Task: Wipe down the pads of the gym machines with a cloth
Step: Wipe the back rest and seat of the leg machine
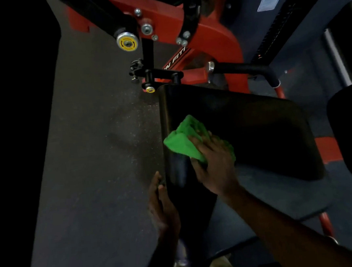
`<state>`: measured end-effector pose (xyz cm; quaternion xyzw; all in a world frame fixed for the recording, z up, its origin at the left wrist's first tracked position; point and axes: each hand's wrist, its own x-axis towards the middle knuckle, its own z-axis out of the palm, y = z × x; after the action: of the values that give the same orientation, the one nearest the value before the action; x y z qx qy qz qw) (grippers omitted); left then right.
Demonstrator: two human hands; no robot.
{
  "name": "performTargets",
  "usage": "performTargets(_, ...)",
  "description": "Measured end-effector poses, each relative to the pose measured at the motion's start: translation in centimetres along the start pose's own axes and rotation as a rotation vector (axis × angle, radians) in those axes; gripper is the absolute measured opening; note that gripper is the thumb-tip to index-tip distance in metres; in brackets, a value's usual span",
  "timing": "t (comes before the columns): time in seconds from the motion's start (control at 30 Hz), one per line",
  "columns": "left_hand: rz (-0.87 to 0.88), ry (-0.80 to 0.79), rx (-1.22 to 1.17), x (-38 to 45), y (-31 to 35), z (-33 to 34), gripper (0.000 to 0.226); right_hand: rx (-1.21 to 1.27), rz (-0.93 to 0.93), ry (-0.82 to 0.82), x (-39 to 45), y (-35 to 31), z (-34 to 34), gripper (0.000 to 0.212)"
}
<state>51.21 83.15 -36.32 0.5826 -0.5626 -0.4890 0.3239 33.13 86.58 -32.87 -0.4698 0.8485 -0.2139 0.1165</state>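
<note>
A black padded seat [255,131] of a red-framed gym machine fills the middle right of the head view. A folded bright green cloth [184,141] lies on the pad near its left edge. My right hand [213,162] lies on top of the cloth with fingers spread flat, pressing it against the pad. My left hand [163,206] rests against the lower left side of the pad, fingers fairly straight, holding nothing. The far right part of the pad is very dark.
The red machine frame [215,35] with black levers and a yellow-capped pivot [127,43] rises behind the pad. A black handle bar [248,67] sticks out to the right. Dark speckled rubber floor [98,150] lies to the left. Another dark pad [349,132] sits at the right edge.
</note>
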Motion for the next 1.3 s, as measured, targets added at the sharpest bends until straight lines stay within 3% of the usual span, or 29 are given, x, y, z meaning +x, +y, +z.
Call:
performTargets(0.03,-0.004,0.033,-0.011,0.2,-0.2,-0.2,0.059,0.026,0.058,0.037,-1.0,-1.3,0.5,0.066)
performTargets(0.07,-0.008,0.057,-0.045,0.4,-0.4,-0.5,0.059,0.04,-0.007,0.003,-2.6,-2.5,0.9,0.069)
performTargets(0.17,-0.053,0.069,-0.189,1.5,-0.1,-1.7,0.057,0.003,-0.469,-0.208,-7.9,-2.5,0.5,0.073)
performTargets(0.2,-0.063,0.057,-0.209,1.7,0.3,-2.0,0.055,-0.038,-0.524,-0.22,-8.4,-1.3,0.0,0.076)
performTargets(0.27,-0.069,0.026,-0.192,1.7,1.2,-2.3,0.054,-0.063,-0.359,-0.146,-8.5,0.5,0.0,0.081)
performTargets(0.37,-0.056,-0.05,-0.146,1.4,2.2,-2.4,0.05,0.03,0.175,0.032,-8.8,-2.4,1.1,0.083)
performTargets(0.43,-0.042,-0.069,-0.133,1.4,2.7,-2.6,0.044,0.058,0.187,0.011,-11.7,-6.2,2.5,0.082)
performTargets(0.5,-0.04,-0.084,-0.117,1.5,2.9,-3.2,0.042,0.002,-0.074,-0.105,-15.7,-8.3,2.9,0.081)
performTargets(0.57,-0.037,-0.108,-0.102,1.6,3.3,-3.8,0.043,-0.056,-0.164,-0.145,-16.9,-7.1,2.4,0.079)
performTargets(0.6,-0.036,-0.131,-0.093,1.5,3.6,-3.9,0.045,-0.08,-0.096,-0.107,-16.2,-6.2,2.2,0.079)
performTargets(0.73,0.003,-0.248,-0.023,1.5,4.7,-3.1,0.04,0.003,0.533,0.083,-9.8,-4.4,1.1,0.076)
performTargets(0.8,0.004,-0.292,0.019,1.0,4.7,-2.9,0.046,0.019,0.457,0.04,-10.9,-5.2,1.8,0.077)
performTargets(0.87,0.005,-0.304,0.067,0.3,4.3,-3.1,0.053,0.018,0.167,-0.087,-14.4,-5.9,1.8,0.079)
performTargets(0.93,0.002,-0.307,0.083,-0.1,4.1,-3.0,0.048,-0.017,-0.001,-0.157,-16.2,-3.9,1.1,0.078)
performTargets(0.97,-0.004,-0.307,0.079,-0.1,4.2,-2.9,0.047,-0.038,0.046,-0.133,-16.1,-2.7,1.0,0.077)
performTargets(1.07,-0.031,-0.303,0.037,-0.1,5.1,-2.3,0.045,0.074,0.659,0.107,-13.7,-1.3,0.7,0.072)
performTargets(1.1,-0.036,-0.293,0.017,-0.1,5.1,-2.3,0.043,0.097,0.749,0.126,-13.7,-2.9,1.2,0.073)
performTargets(1.13,-0.038,-0.274,0.0,0.0,5.1,-2.4,0.04,0.075,0.708,0.094,-14.4,-4.9,1.7,0.074)
performTargets(1.2,-0.034,-0.242,-0.001,0.0,4.9,-2.7,0.037,0.028,0.326,-0.063,-18.0,-8.4,2.7,0.077)
performTargets(1.27,-0.04,-0.216,0.011,0.2,4.6,-2.9,0.036,-0.007,-0.024,-0.161,-20.1,-7.4,2.2,0.08)
performTargets(1.3,-0.037,-0.198,0.015,0.3,4.5,-3.0,0.036,-0.039,-0.088,-0.157,-20.0,-6.1,1.9,0.082)
